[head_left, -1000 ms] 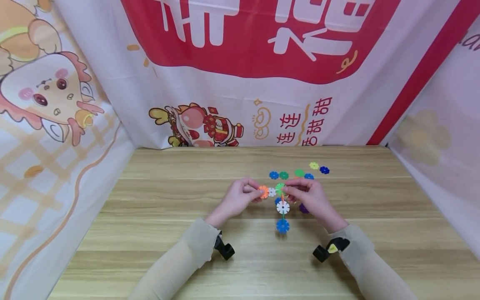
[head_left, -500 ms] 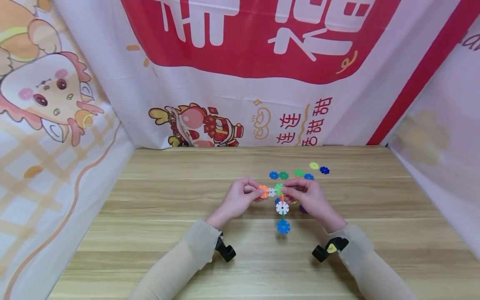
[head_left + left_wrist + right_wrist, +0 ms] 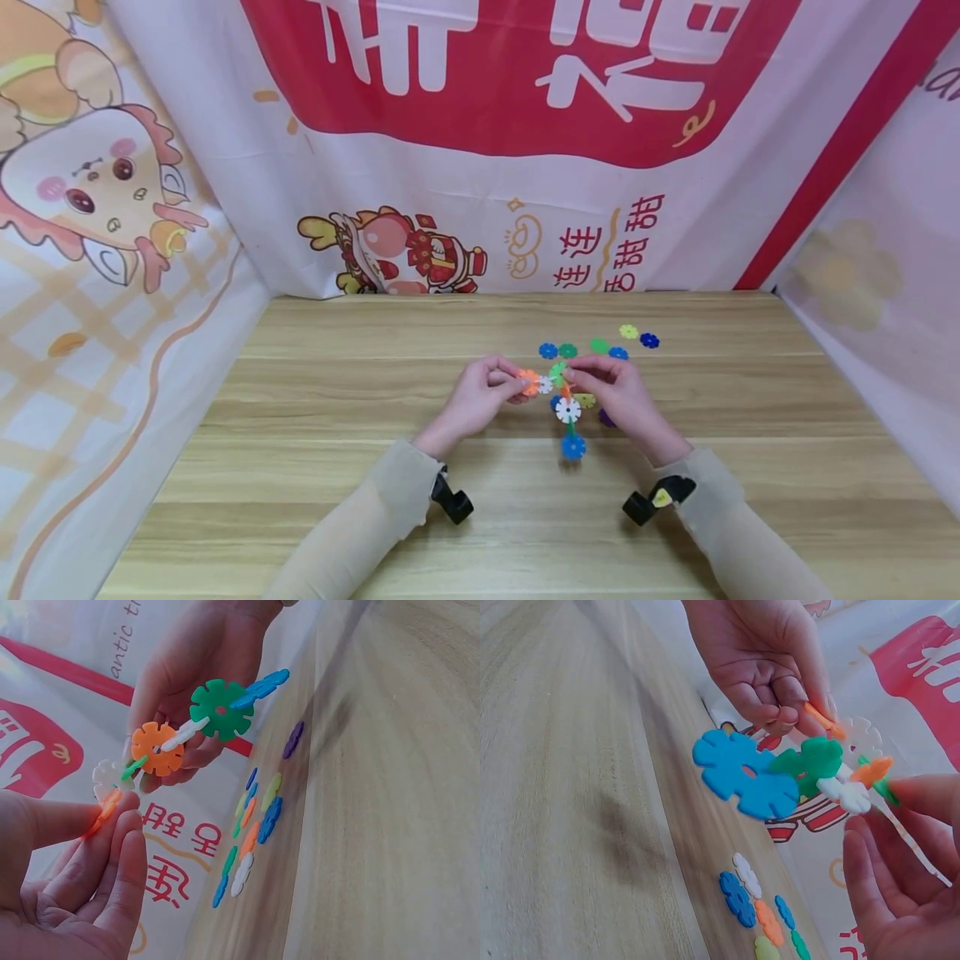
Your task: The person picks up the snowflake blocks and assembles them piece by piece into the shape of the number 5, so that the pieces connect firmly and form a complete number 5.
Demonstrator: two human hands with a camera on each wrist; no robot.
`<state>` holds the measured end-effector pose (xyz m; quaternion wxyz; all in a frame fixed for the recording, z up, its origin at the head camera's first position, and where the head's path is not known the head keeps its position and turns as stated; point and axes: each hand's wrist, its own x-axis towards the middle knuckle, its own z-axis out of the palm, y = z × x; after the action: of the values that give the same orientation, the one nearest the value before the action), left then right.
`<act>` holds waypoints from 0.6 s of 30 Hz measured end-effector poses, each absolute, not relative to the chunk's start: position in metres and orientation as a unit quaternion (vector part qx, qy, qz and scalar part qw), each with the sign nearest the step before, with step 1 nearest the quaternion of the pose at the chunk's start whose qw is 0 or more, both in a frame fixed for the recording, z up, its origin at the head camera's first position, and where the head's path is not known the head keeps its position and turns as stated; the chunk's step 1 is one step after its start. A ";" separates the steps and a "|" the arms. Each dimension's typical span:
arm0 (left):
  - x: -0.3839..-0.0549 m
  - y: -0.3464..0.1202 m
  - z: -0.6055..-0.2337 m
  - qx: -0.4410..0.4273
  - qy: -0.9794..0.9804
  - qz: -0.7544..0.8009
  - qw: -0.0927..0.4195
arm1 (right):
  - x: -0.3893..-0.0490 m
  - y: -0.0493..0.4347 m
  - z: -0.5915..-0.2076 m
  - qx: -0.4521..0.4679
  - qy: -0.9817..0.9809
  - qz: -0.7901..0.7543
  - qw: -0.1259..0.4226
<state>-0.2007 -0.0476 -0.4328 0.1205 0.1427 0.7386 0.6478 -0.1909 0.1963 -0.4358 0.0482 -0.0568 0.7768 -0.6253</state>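
Observation:
Several notched snowflake discs are joined edge to edge in a bent chain above the table. My left hand [image 3: 483, 393] pinches the orange disc [image 3: 104, 812] at one end between thumb and fingers. A white disc [image 3: 109, 778] links it to the light green disc [image 3: 558, 374], which my right hand [image 3: 618, 396] pinches. From there the chain runs toward me through a second orange disc [image 3: 157, 748], a second white disc [image 3: 567, 410], a dark green disc [image 3: 221, 710] and a blue disc [image 3: 573, 447] at the free end.
Loose discs lie on the wooden table [image 3: 337, 500] beyond and below the hands, among them a yellow disc [image 3: 628, 332], a dark blue disc [image 3: 649, 340] and a purple disc [image 3: 607, 417]. Printed cloth [image 3: 420, 192] hangs at the table's back edge and along both sides.
The chain's free end with the blue disc has swung slightly right and away from me, turning at the light green disc. Both hands keep their grips and nearly the same places.

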 end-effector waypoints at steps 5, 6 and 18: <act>-0.204 -0.049 -0.434 0.137 0.735 0.654 0.119 | -0.190 0.197 -0.435 -0.092 0.773 -0.626 0.049; -0.205 -0.049 -0.434 0.136 0.734 0.654 0.119 | -0.190 0.196 -0.435 -0.102 0.772 -0.625 0.049; -0.204 -0.043 -0.431 0.145 0.730 0.653 0.139 | -0.189 0.193 -0.436 -0.123 0.782 -0.611 0.030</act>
<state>-0.2037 -0.0434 -0.4312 0.1390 0.1445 0.7304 0.6529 -0.1895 0.1931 -0.4365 0.0300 -0.1232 0.7816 -0.6108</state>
